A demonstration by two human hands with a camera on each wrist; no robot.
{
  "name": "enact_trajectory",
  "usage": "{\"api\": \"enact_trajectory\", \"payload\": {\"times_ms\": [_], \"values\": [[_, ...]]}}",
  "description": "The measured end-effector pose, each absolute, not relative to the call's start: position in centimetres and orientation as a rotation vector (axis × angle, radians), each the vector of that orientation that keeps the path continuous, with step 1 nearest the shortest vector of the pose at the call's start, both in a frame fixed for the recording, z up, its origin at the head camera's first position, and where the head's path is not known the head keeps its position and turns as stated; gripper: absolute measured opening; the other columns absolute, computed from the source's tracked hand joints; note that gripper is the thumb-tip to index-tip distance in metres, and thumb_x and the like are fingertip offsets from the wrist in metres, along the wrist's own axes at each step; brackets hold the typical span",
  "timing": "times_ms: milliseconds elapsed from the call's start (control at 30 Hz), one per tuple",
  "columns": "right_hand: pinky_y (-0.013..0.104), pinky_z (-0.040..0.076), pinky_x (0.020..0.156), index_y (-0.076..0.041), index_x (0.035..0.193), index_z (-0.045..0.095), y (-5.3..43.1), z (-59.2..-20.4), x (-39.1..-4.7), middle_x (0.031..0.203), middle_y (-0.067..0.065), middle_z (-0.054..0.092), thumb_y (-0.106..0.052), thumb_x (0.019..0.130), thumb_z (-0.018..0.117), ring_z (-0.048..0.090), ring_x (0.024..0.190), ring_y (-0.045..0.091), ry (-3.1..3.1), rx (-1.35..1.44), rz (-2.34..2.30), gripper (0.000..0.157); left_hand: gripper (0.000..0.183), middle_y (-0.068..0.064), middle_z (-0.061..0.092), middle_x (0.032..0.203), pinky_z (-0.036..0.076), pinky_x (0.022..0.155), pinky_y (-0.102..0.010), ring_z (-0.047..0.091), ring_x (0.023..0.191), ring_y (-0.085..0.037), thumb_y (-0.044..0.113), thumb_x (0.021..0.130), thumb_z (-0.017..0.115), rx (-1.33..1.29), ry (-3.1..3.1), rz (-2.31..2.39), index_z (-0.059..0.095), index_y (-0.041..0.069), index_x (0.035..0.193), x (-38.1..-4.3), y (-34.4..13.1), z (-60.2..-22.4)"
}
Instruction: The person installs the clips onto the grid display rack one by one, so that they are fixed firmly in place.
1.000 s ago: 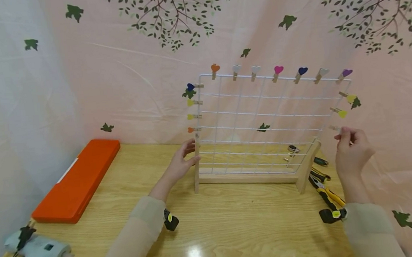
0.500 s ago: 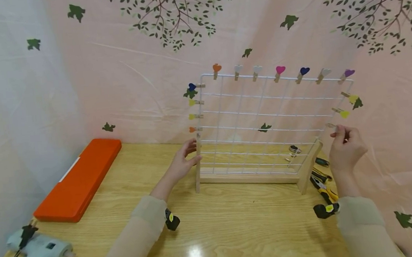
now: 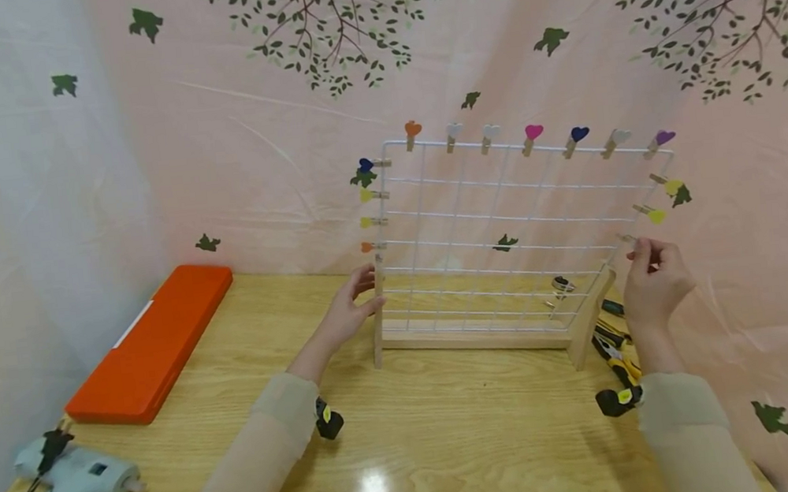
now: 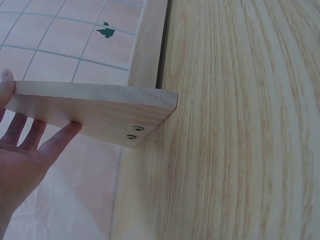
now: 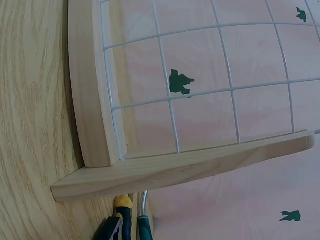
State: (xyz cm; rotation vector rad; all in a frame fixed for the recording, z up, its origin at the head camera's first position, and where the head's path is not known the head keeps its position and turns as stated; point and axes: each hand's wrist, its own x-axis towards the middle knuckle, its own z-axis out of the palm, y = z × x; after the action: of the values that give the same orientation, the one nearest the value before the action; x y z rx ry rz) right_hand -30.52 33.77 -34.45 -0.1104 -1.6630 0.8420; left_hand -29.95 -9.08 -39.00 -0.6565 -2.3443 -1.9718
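Observation:
A white wire grid (image 3: 504, 204) stands upright in a wooden base (image 3: 474, 339). Small clothespins with coloured hearts line its top and sides, among them a pink one (image 3: 533, 133) and a yellow one (image 3: 655, 214). My left hand (image 3: 346, 310) holds the stand's left side board (image 4: 100, 97), with fingers against its outer face in the left wrist view. At the grid's right edge, my right hand (image 3: 656, 280) pinches a small clothespin (image 3: 626, 239) between thumb and fingertips. Its heart is hidden by the fingers. The right wrist view shows the lower grid and right side board (image 5: 190, 167), not the hand.
Pliers (image 3: 615, 359) with yellow-black handles and other tools lie behind the right side board. An orange case (image 3: 150, 345) lies at the back left of the wooden table (image 3: 484, 443). A hot glue gun (image 3: 77, 478) with its cord sits at front left.
My right hand has moved left with the clothespin, up to the grid's right edge, below the two yellow ones. The left hand has stayed on the side board.

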Motion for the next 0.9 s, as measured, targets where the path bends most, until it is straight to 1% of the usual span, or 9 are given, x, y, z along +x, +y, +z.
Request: {"api": "enact_trajectory", "payload": {"times_ms": [200,367,467,567,633,700,800,867,900], "values": [[0.005,0.035,0.058,0.0,0.093,0.065,33.9,-34.4,-30.8,0.077,-0.029,0.048,-0.029,0.085,0.06,0.044,0.068,-0.013,-1.678,-0.076,0.865,0.03,0.059,-0.02,0.036,0.132,0.047,0.086,-0.039,0.036,0.123,-0.033,0.008,0.086,0.057,-0.663,-2.339,-1.948,0.028,0.007,0.137,-30.5,-9.3,-39.1],[0.007,0.036,0.058,-0.008,0.101,0.064,33.8,-34.2,-30.7,0.081,-0.026,0.05,-0.031,0.083,0.062,0.046,0.071,-0.011,-1.688,-0.079,0.892,0.03,0.058,-0.02,0.037,0.132,0.046,0.089,-0.042,0.036,0.123,-0.034,0.007,0.086,0.057,-0.664,-2.347,-1.902,0.029,0.006,0.136,-30.9,-9.3,-39.1],[0.007,0.036,0.058,-0.009,0.104,0.063,33.6,-34.0,-30.5,0.083,-0.017,0.056,-0.033,0.082,0.063,0.047,0.072,-0.011,-1.706,-0.072,0.894,0.032,0.058,-0.018,0.037,0.134,0.042,0.093,-0.044,0.035,0.124,-0.035,0.006,0.086,0.057,-0.647,-2.367,-1.849,0.029,0.007,0.137,-30.8,-9.3,-38.9],[0.007,0.037,0.058,-0.013,0.106,0.062,33.3,-33.6,-30.2,0.085,-0.004,0.061,-0.033,0.081,0.064,0.047,0.071,-0.009,-1.71,-0.07,0.903,0.032,0.06,-0.016,0.036,0.137,0.04,0.095,-0.045,0.034,0.125,-0.034,0.01,0.086,0.058,-0.599,-2.385,-1.809,0.028,0.009,0.138,-30.4,-9.7,-38.6],[0.008,0.038,0.058,-0.014,0.106,0.062,33.1,-33.3,-29.9,0.086,-0.001,0.06,-0.032,0.081,0.065,0.048,0.071,-0.007,-1.705,-0.071,0.909,0.032,0.062,-0.015,0.035,0.138,0.038,0.096,-0.048,0.033,0.125,-0.035,0.011,0.085,0.06,-0.578,-2.384,-1.797,0.028,0.011,0.139,-30.0,-10.1,-38.5],[0.008,0.038,0.059,-0.016,0.106,0.061,32.7,-32.8,-29.4,0.085,-0.005,0.058,-0.03,0.079,0.067,0.048,0.07,-0.004,-1.69,-0.071,0.927,0.031,0.063,-0.013,0.036,0.138,0.036,0.096,-0.051,0.034,0.125,-0.033,0.015,0.085,0.061,-0.58,-2.376,-1.755,0.029,0.015,0.139,-29.9,-10.7,-38.7],[0.008,0.039,0.058,-0.015,0.107,0.061,32.1,-32.1,-28.8,0.084,-0.017,0.053,-0.028,0.078,0.068,0.048,0.07,-0.001,-1.676,-0.046,0.933,0.033,0.064,-0.009,0.038,0.137,0.036,0.096,-0.052,0.036,0.124,-0.029,0.022,0.083,0.063,-0.606,-2.367,-1.634,0.029,0.024,0.138,-29.4,-11.8,-38.7],[0.008,0.039,0.058,-0.015,0.108,0.06,31.3,-31.6,-28.2,0.085,-0.019,0.051,-0.027,0.078,0.068,0.048,0.071,0.0,-1.688,-0.025,0.96,0.033,0.064,-0.004,0.039,0.137,0.036,0.096,-0.051,0.037,0.124,-0.025,0.029,0.082,0.063,-0.607,-2.368,-1.521,0.029,0.03,0.137,-28.9,-12.7,-38.5],[0.007,0.039,0.057,-0.015,0.109,0.06,30.9,-31.4,-27.9,0.086,-0.017,0.051,-0.026,0.078,0.068,0.048,0.071,0.001,-1.702,-0.003,0.967,0.033,0.064,-0.003,0.039,0.136,0.037,0.096,-0.05,0.037,0.124,-0.023,0.032,0.082,0.063,-0.599,-2.373,-1.451,0.03,0.032,0.136,-28.4,-13.0,-38.2]]}}
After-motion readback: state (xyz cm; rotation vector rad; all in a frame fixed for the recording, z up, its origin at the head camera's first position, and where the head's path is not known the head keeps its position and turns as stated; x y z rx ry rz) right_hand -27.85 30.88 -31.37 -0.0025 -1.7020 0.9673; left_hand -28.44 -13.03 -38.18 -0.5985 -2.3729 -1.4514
